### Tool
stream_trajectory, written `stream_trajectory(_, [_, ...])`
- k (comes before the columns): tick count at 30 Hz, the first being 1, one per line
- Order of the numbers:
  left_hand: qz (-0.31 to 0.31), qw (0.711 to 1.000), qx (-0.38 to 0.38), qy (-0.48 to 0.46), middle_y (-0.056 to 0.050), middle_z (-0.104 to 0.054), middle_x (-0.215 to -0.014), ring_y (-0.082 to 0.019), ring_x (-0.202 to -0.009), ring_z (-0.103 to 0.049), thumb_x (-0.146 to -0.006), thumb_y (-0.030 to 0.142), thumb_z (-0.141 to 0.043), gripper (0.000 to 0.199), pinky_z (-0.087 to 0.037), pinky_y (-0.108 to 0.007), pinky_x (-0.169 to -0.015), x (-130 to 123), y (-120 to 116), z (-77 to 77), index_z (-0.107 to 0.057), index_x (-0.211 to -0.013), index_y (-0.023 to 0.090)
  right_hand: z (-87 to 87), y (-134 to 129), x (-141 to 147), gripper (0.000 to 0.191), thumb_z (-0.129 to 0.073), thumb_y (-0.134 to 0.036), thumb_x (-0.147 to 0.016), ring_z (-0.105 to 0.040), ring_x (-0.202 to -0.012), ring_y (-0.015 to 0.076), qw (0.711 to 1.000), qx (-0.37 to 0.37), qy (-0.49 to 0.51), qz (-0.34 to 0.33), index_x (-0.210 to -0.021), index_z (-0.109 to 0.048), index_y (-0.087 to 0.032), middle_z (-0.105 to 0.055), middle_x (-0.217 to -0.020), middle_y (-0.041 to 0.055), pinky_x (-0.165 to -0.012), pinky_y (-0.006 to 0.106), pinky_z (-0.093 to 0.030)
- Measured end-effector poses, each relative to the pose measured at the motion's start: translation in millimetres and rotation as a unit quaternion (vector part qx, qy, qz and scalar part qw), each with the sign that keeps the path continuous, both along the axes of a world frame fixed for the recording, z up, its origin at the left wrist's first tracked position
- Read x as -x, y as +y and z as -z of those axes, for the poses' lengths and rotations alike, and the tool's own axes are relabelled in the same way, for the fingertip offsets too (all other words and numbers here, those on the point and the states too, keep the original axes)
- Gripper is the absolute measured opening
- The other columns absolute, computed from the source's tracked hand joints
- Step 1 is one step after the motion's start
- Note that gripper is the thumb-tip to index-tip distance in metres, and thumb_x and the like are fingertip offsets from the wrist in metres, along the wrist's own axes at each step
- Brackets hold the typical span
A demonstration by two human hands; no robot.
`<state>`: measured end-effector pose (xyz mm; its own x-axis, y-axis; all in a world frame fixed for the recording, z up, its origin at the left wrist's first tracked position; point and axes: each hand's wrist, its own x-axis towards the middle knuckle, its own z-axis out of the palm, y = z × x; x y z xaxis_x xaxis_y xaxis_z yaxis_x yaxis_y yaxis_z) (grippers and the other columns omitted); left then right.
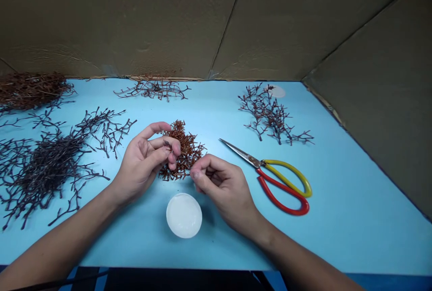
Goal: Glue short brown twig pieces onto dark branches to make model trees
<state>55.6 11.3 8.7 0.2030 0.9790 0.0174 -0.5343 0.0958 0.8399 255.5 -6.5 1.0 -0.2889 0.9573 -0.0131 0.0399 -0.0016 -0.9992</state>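
My left hand [146, 160] is held over the left side of a pile of short reddish-brown twig pieces [184, 147]. Its thumb presses against the curled fingers, and a tiny dark bit shows near the fingertips, too small to name. At the pile's lower right edge, my right hand [222, 185] pinches thumb and forefinger together; what lies between them, if anything, is too small to make out. Just below both hands stands a small round white cup [184, 215] with whitish contents.
Scissors [270, 174] with one yellow and one red handle lie right of my hands. Dark branching twigs [50, 160] spread at left, reddish twigs [30, 90] behind them. More branches lie at back centre [155, 88] and back right [272, 113], near a white disc [277, 91]. Cardboard walls [270, 25] enclose the blue tabletop.
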Motion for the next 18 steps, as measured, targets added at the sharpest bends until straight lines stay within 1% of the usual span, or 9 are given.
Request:
stream_trajectory(4, [0.013,1.0,0.0,-0.003,0.0,-0.077,-0.085,-0.007,-0.063,-0.068,-0.092,0.01,-0.077,0.038,-0.059,-0.016,-0.064,0.8,-0.6,0.2,-0.056,-0.123,0.017,2.4,0.1,1.4,0.019,-0.071,-0.034,-0.096,-0.053,-0.06,0.0129,1.0,0.002,-0.005,-0.001,-0.082,-0.068,-0.021,-0.06,-0.064,-0.0032,-0.06,0.029,-0.043])
stream_trajectory(8, [0.007,1.0,-0.001,0.0,0.001,-0.076,-0.083,-0.008,-0.062,-0.067,-0.091,0.011,-0.077,0.043,-0.058,-0.017,-0.063,0.5,-0.4,1.2,-0.049,-0.123,0.021,4.0,0.9,1.0,0.02,-0.073,-0.036,-0.096,-0.052,-0.058,0.0126,1.0,-0.002,-0.004,0.013,-0.083,-0.068,-0.021,-0.06,-0.063,-0.0034,-0.058,0.028,-0.042])
stream_trajectory(13, [0.026,0.999,-0.018,-0.016,0.003,-0.077,-0.083,-0.007,-0.065,-0.068,-0.094,0.01,-0.075,0.041,-0.057,-0.016,-0.064,0.9,0.2,3.9,-0.046,-0.12,0.023,4.3,1.9,0.4,0.02,-0.073,-0.036,-0.095,-0.054,-0.058,0.0122,1.0,-0.009,-0.005,0.018,-0.082,-0.068,-0.021,-0.062,-0.064,-0.0029,-0.056,0.027,-0.042])
stream_trajectory(16, [0.037,0.999,-0.023,-0.01,-0.001,-0.081,-0.093,-0.008,-0.071,-0.071,-0.096,0.011,-0.075,0.04,-0.059,-0.017,-0.07,2.6,0.7,5.9,-0.049,-0.124,0.024,3.1,2.6,0.5,0.02,-0.072,-0.035,-0.095,-0.053,-0.056,0.0115,1.0,-0.013,-0.006,0.02,-0.081,-0.067,-0.021,-0.061,-0.062,-0.0036,-0.055,0.026,-0.042])
stream_trajectory(18, [0.047,0.999,-0.023,0.003,-0.007,-0.083,-0.109,-0.01,-0.079,-0.075,-0.098,0.015,-0.076,0.04,-0.061,-0.02,-0.074,3.9,2.1,7.2,-0.052,-0.13,0.023,1.8,3.4,0.3,0.02,-0.072,-0.035,-0.095,-0.052,-0.055,0.0111,1.0,-0.015,-0.005,0.024,-0.081,-0.067,-0.021,-0.062,-0.061,-0.0036,-0.054,0.025,-0.042])
